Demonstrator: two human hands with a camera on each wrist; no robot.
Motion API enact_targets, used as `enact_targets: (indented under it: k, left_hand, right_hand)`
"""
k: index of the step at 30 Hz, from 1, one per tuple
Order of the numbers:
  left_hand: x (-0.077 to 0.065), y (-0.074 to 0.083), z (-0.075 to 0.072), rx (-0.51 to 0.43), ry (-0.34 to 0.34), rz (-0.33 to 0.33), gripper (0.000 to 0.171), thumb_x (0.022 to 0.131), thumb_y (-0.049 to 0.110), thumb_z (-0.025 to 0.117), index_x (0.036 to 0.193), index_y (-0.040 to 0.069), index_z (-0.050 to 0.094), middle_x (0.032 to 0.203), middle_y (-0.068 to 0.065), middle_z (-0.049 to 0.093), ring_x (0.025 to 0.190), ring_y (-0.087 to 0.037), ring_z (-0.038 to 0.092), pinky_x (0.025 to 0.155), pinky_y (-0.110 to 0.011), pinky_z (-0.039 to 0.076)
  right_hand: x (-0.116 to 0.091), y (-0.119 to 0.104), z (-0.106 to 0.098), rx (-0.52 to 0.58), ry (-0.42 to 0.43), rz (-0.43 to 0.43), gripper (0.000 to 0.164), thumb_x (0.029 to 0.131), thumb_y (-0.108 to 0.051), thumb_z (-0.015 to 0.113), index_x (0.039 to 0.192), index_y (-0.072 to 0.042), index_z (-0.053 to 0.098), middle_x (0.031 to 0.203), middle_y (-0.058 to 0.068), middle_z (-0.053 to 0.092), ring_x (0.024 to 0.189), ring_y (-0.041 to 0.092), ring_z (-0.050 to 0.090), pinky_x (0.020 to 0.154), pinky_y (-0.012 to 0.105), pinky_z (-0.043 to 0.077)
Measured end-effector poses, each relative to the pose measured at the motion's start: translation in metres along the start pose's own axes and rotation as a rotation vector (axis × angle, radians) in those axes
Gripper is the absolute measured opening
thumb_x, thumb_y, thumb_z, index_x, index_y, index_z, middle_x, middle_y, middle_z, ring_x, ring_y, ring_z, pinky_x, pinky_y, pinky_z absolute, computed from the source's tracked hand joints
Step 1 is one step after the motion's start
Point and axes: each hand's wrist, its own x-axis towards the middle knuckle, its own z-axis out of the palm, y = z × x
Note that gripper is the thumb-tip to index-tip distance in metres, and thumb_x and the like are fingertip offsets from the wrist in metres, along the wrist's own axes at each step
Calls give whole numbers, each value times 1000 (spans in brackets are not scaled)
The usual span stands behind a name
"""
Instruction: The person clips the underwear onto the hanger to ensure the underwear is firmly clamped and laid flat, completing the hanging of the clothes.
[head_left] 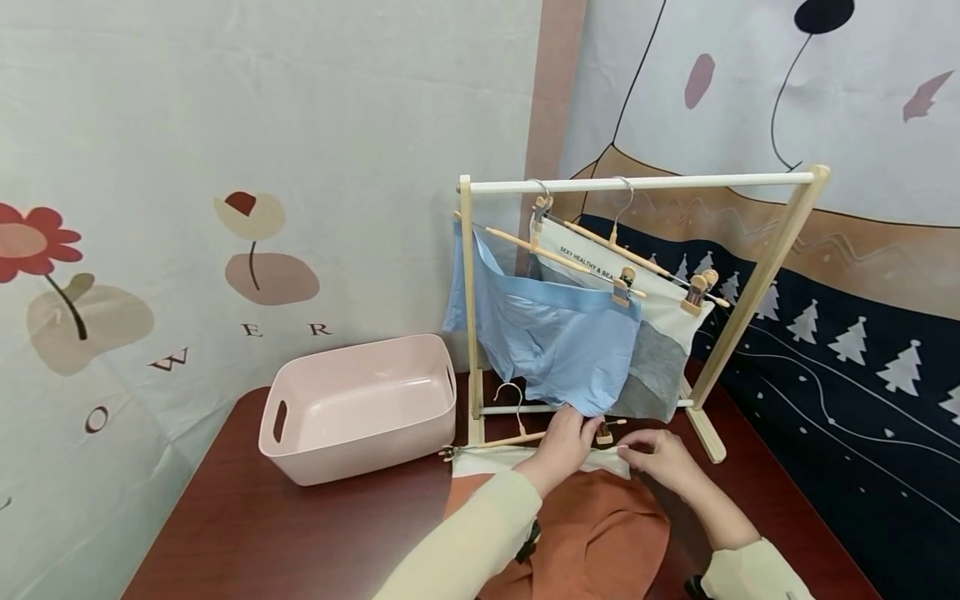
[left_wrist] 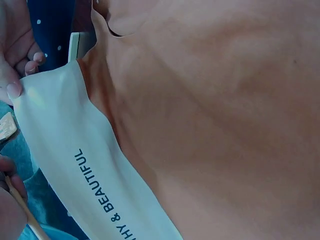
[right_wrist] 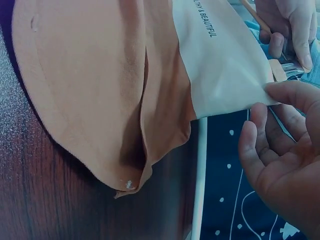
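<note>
A pair of rust-orange underpants (head_left: pixel 600 533) with a white lettered waistband (left_wrist: pixel 75 120) lies at the table's front, waistband toward the rack. Along that waistband runs a wooden clip hanger (head_left: pixel 491 443), its hook pointing away. My left hand (head_left: pixel 566 442) grips the hanger near its right end; in the right wrist view its fingertips are right at the clip (right_wrist: pixel 285 71). With thumb and fingertips, my right hand (right_wrist: pixel 285 135) pinches the right corner of the waistband, close beside that clip. The waistband's left end is at the hanger's other clip (head_left: pixel 448 453).
A wooden rack (head_left: pixel 757 292) with a white rail stands behind my hands. From it hang blue underpants (head_left: pixel 558 325) and grey underpants (head_left: pixel 660 367) with a white waistband, both on clip hangers. A pink basket (head_left: pixel 360 446) stands left of the rack on the dark red table (head_left: pixel 337 533).
</note>
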Motion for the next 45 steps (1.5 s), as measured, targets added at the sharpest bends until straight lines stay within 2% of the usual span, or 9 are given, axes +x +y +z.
enact_targets:
  k: [6,9,15,20,25,34,38,42,45]
  left_hand:
    - [-1,-1,-1,-30,-8,-26,15,98,21,52,93,9,60,88,-4,59,85,-19,59,75,-25,48]
    - [-1,-1,-2,-27,-18,-41,16,98,22,52,90,10,59,85,-3,58,82,-17,59,72,-24,47]
    - [0,-1,0,-31,-8,-34,16,97,22,54,88,9,59,82,-3,57,80,-17,58,71,-24,46]
    - [1,0,0,-29,3,-22,15,97,21,53,93,9,59,88,-4,59,86,-19,60,75,-26,48]
    - [1,2,-2,-36,-6,-41,16,98,22,52,98,7,60,93,-6,61,92,-21,60,79,-28,49]
    - [0,0,0,-27,20,-20,18,97,22,53,97,6,61,94,-7,61,93,-22,61,81,-28,49]
    - [-1,0,0,-15,31,-24,17,97,24,53,95,8,61,93,-5,62,92,-21,62,79,-28,50]
    - [0,1,0,-11,0,-85,19,98,28,52,93,12,60,92,-3,62,92,-20,62,77,-29,50]
    - [0,1,1,-11,-23,-110,19,98,30,51,95,13,60,94,-2,61,93,-19,62,77,-29,50]
  right_hand:
    - [2,-4,1,-65,50,-44,12,85,-22,69,89,-12,74,95,5,71,86,16,62,68,27,47]
    - [3,-7,3,-86,71,-44,10,85,-21,69,87,-12,74,92,5,71,84,17,63,68,28,47]
    - [3,-10,3,-101,102,0,7,84,-17,69,84,-11,73,83,2,69,73,10,59,64,25,46]
    - [4,-11,3,-94,140,28,7,83,-16,68,82,-11,72,80,1,68,70,8,57,62,24,46]
    - [6,-11,4,-103,154,54,7,82,-16,67,82,-11,72,78,0,68,69,8,56,61,24,45]
    - [7,-12,6,-51,178,25,10,83,-17,68,87,-8,73,84,4,69,69,8,54,60,24,44]
    - [6,-14,4,-42,190,2,15,84,-21,70,90,-7,74,90,7,71,77,16,59,66,28,47]
    - [5,-15,3,-36,201,-7,17,84,-25,71,91,-9,75,97,9,72,93,27,63,79,38,50]
    - [5,-14,2,-32,202,1,19,84,-25,71,92,-9,76,98,9,72,97,29,63,82,42,50]
